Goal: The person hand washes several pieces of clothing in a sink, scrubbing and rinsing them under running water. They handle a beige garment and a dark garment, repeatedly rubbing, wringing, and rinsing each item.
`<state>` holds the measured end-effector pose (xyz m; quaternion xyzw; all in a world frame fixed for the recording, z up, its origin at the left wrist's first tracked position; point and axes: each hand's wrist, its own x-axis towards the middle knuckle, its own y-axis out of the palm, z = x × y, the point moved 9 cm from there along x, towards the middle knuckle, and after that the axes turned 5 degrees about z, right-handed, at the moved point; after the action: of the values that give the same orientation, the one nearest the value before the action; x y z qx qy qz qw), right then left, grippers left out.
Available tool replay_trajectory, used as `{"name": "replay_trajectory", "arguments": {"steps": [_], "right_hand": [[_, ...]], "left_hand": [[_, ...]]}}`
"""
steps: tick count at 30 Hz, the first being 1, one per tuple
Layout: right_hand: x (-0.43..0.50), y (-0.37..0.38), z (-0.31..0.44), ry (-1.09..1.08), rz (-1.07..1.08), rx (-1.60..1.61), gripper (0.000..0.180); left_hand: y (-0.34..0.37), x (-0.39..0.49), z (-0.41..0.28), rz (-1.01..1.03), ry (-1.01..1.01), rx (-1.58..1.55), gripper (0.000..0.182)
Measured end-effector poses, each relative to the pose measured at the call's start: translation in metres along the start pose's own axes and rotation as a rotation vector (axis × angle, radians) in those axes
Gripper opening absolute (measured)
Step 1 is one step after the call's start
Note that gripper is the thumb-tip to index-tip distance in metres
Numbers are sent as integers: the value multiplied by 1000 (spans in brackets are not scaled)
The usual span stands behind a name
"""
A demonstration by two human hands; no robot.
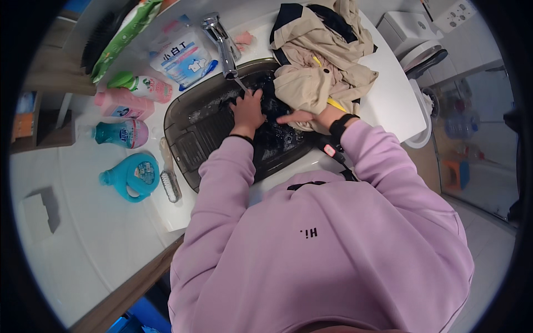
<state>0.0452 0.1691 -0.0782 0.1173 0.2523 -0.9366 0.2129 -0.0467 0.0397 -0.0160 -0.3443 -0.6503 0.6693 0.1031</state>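
My left hand is over the dark plastic washbasin, its fingers spread at dark wet cloth in sudsy water, just below the running chrome faucet. At the basin's right side, my right hand lies against a beige garment with dark parts, thumb pointing left; its other fingers are hidden by the cloth, so its grip is unclear. Much of the garment is heaped on the sink counter, with one part hanging over the basin. The basin has a ribbed washboard on its left.
Left of the basin lie a scrub brush, a teal detergent jug, a blue-green bottle, a pink bottle and a pink-white bottle. A detergent bag stands behind them. A toilet is at the far right.
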Motion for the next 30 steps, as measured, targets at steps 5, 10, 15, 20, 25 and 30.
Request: {"name": "replay_trajectory", "arguments": {"steps": [5, 10, 15, 20, 25, 30], "right_hand": [[-31, -74, 26, 129, -373, 619, 86], [-76, -108, 37, 139, -410, 1012, 87], [-81, -83, 62, 64, -401, 464, 92], [-99, -23, 94, 31, -171, -968, 69], [-133, -88, 80, 145, -478, -461, 34], [-189, -155, 33, 332, -860, -173, 32]], "left_hand": [[-25, -50, 19, -268, 148, -367, 52], [-51, -106, 60, -435, 172, -724, 40], [-57, -122, 108, -460, -92, -1517, 35], [-74, -120, 140, -540, -162, -1838, 42], [-80, -123, 148, -581, -182, -1694, 45], [-76, -119, 155, -650, -113, -1560, 46]]}}
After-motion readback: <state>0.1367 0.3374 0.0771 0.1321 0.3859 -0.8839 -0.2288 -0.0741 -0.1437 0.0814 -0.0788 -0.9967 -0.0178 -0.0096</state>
